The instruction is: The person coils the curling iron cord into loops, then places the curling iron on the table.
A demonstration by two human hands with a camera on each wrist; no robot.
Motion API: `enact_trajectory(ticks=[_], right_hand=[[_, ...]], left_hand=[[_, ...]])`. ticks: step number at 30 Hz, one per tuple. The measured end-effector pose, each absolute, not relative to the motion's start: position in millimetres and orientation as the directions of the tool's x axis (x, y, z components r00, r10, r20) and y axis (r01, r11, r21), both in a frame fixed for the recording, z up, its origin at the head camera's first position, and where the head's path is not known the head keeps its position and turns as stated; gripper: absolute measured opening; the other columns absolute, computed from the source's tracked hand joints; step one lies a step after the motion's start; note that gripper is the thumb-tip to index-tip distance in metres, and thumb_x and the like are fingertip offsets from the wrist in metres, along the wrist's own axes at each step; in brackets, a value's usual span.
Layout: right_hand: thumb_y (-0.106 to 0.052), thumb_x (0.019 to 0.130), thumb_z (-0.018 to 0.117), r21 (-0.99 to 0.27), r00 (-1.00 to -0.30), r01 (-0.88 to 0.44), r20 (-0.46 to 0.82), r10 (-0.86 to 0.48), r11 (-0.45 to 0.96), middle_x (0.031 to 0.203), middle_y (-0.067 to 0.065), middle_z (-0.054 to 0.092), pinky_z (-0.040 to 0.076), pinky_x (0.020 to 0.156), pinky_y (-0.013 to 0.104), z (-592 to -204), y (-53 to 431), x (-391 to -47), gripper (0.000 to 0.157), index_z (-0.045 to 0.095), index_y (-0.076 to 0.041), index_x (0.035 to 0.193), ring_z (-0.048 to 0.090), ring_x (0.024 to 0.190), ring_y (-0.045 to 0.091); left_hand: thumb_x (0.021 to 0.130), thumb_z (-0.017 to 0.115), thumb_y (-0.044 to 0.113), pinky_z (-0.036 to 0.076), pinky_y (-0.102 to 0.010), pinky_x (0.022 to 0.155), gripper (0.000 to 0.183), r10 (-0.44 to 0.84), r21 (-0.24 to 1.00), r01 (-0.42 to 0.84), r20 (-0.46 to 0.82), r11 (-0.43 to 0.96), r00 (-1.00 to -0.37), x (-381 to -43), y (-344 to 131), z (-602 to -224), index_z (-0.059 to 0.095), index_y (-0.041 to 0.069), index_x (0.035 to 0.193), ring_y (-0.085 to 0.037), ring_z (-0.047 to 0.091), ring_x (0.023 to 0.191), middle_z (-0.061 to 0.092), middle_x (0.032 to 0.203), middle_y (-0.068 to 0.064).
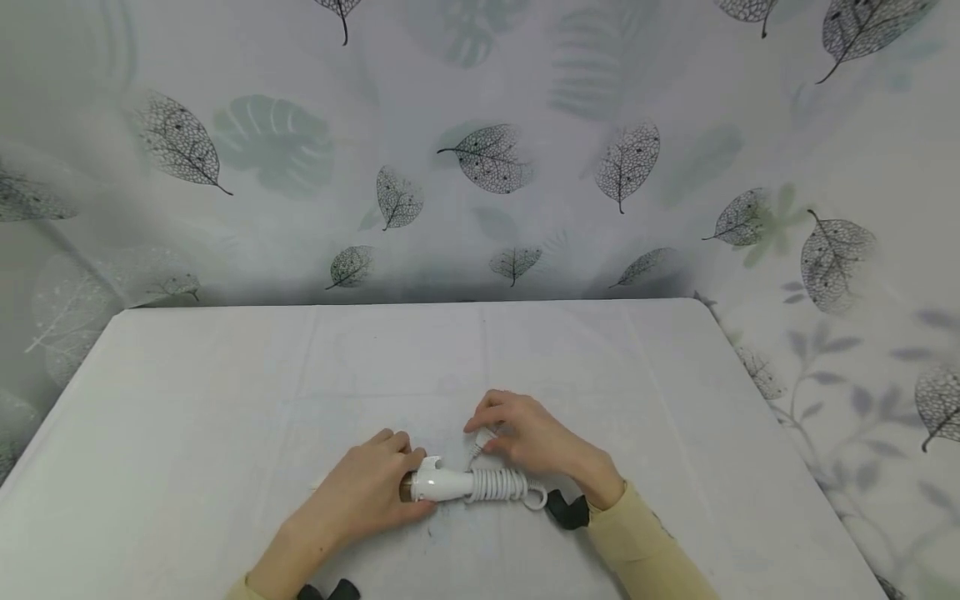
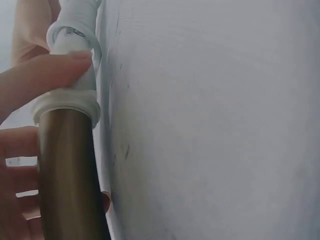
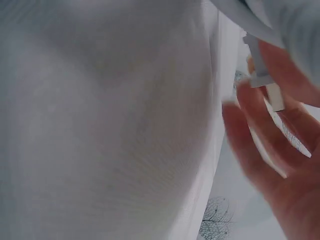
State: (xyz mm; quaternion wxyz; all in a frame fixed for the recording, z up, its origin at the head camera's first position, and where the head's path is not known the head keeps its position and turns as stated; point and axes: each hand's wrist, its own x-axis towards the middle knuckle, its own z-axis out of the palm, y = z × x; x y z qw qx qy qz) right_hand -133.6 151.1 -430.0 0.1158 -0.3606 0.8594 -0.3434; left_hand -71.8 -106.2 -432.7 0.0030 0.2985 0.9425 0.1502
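Observation:
A white curling iron with a bronze-brown barrel lies crosswise near the front of the table. My left hand grips it around the barrel end, the thumb pressed along the white part just past the barrel. White power cord is wound in several tight turns around the handle, with a small loop at its right end. Above the coil, my right hand pinches the cord's white plug between thumb and fingers. In the right wrist view the plug is partly hidden by the thumb.
A white cloth covers the table. Its back edge meets a leaf-patterned curtain, which also hangs along the left and right sides. Dark straps show at both wrists.

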Motion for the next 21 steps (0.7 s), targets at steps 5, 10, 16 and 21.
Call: enact_trajectory(ticks=[5, 10, 16, 21], right_hand=[[-0.005, 0.08, 0.081, -0.634, -0.731, -0.546, 0.041, -0.682, 0.547, 0.101, -0.006, 0.067, 0.048, 0.087, 0.034, -432, 152, -135, 0.02, 0.076, -0.014, 0.097, 0.061, 0.098, 0.015], [-0.007, 0.082, 0.081, -0.624, -0.727, -0.536, 0.0, -0.687, 0.569, 0.101, -0.004, 0.066, 0.047, 0.085, 0.032, -433, 153, -135, 0.016, 0.075, -0.014, 0.094, 0.06, 0.096, 0.017], [-0.008, 0.085, 0.078, -0.616, -0.713, -0.526, -0.057, -0.699, 0.587, 0.112, -0.001, 0.063, 0.046, 0.092, 0.037, -429, 156, -133, 0.015, 0.075, -0.014, 0.098, 0.055, 0.106, 0.019], [-0.007, 0.088, 0.074, -0.615, -0.708, -0.537, -0.044, -0.705, 0.578, 0.113, -0.001, 0.062, 0.045, 0.095, 0.039, -427, 158, -134, 0.014, 0.074, -0.012, 0.101, 0.055, 0.108, 0.02]], left_hand=[[0.072, 0.084, 0.054, 0.04, -0.022, 0.057, 0.048, 0.587, 0.219, 0.599, 0.122, 0.77, -0.8, -72, -107, -433, 0.073, 0.014, 0.097, -0.01, 0.047, 0.077, 0.059, 0.085, 0.005], [0.071, 0.084, 0.056, 0.039, -0.021, 0.058, 0.051, 0.586, 0.256, 0.596, 0.12, 0.761, -0.801, -73, -109, -432, 0.074, 0.015, 0.1, -0.009, 0.048, 0.079, 0.061, 0.087, 0.006], [0.07, 0.085, 0.052, 0.045, -0.024, 0.064, 0.06, 0.583, 0.349, 0.556, 0.034, 0.754, -0.812, -75, -114, -427, 0.074, 0.01, 0.111, -0.01, 0.052, 0.084, 0.065, 0.095, 0.004], [0.068, 0.087, 0.05, 0.049, -0.028, 0.07, 0.065, 0.6, 0.386, 0.552, -0.005, 0.739, -0.8, -79, -117, -426, 0.073, 0.008, 0.115, -0.013, 0.056, 0.091, 0.066, 0.098, 0.004]])
